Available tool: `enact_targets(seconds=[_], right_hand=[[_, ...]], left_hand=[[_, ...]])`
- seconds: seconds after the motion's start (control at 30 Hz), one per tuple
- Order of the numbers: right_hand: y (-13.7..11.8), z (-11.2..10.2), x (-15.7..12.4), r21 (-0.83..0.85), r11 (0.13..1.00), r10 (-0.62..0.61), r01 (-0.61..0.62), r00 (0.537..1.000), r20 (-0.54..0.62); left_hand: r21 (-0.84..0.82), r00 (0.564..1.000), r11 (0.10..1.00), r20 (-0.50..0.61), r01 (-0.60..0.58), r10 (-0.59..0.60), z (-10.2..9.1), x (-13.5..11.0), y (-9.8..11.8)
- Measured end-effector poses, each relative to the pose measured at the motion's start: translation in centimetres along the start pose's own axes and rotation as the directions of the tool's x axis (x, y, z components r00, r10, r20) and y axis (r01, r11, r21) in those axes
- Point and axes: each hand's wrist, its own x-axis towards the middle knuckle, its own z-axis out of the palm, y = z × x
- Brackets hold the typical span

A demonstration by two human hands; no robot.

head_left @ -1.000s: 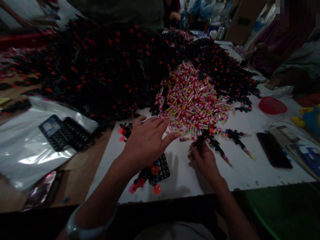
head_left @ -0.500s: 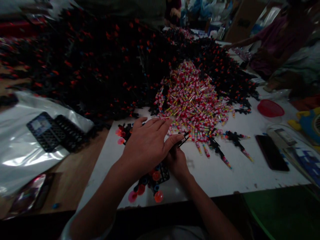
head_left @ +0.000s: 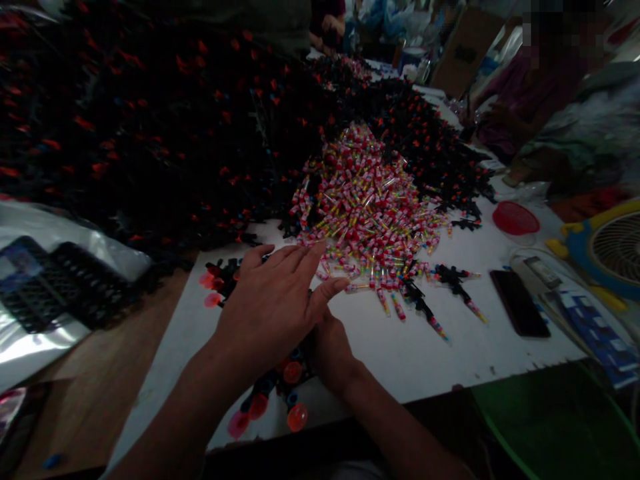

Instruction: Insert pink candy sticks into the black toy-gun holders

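My left hand (head_left: 273, 300) lies nearly flat, palm down, with its fingers stretched out and its thumb reaching over my right hand. Below it my right hand (head_left: 333, 350) is curled; its fingers are mostly hidden, and what it grips does not show. Under and beside both hands lie black toy pieces with orange and pink cup-shaped ends (head_left: 297, 417), partly covered. Past my fingertips rises a heap of small pink-and-white candy tubes (head_left: 370, 193). To the right of it, two black toy guns (head_left: 423, 307) with colourful candy tubes on them lie on the white tabletop (head_left: 385, 360).
A large pile of black toy guns with orange parts (head_left: 165, 133) fills the left and back. At right are a phone (head_left: 520, 303), a red lid (head_left: 516, 218) and a fan (head_left: 617, 247). A green tub (head_left: 550, 420) stands below the edge. Two people sit beyond.
The view has shifted right, so everything on the table sits further left. A black piece that stuck out beside my left thumb is now hidden. My hands stay stacked.
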Motion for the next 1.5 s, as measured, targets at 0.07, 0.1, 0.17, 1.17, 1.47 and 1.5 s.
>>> enact_targets(seconds=[0.07, 0.1, 0.17, 1.17, 1.47, 1.5], right_hand=[[0.2, -1.2, -0.1, 0.010, 0.999, -0.050, 0.051, 0.997, -0.052], [0.6, -2.5, -0.4, -0.001, 0.997, -0.080, 0.080, 0.991, -0.107], [1.9, -6.1, -1.8, -0.104, 0.993, -0.075, 0.047, 0.958, -0.279], [-1.3, 1.4, -6.5, -0.088, 0.993, 0.074, -0.075, 0.997, -0.025], [2.7, -5.8, -5.8, 0.098, 0.987, 0.138, -0.123, 0.978, -0.159], [4.4, -8.8, -5.7, 0.048, 0.979, 0.202, -0.197, 0.928, -0.312]], left_hand=[[0.025, 1.000, 1.000, -0.001, -0.018, 0.018, 0.1, 0.0, -0.2], [0.038, 1.000, 0.999, -0.004, -0.029, 0.030, 0.2, 0.0, -0.3], [0.057, 0.999, 0.997, -0.013, -0.048, 0.049, 0.3, -0.1, -0.4], [0.066, 1.000, 0.998, 0.005, -0.009, 0.009, 0.1, -0.6, 0.0], [0.094, 0.998, 0.994, -0.023, -0.054, 0.056, 0.1, -0.3, -0.5], [0.095, 0.998, 0.994, -0.025, -0.060, 0.063, 0.2, -0.2, -0.6]])
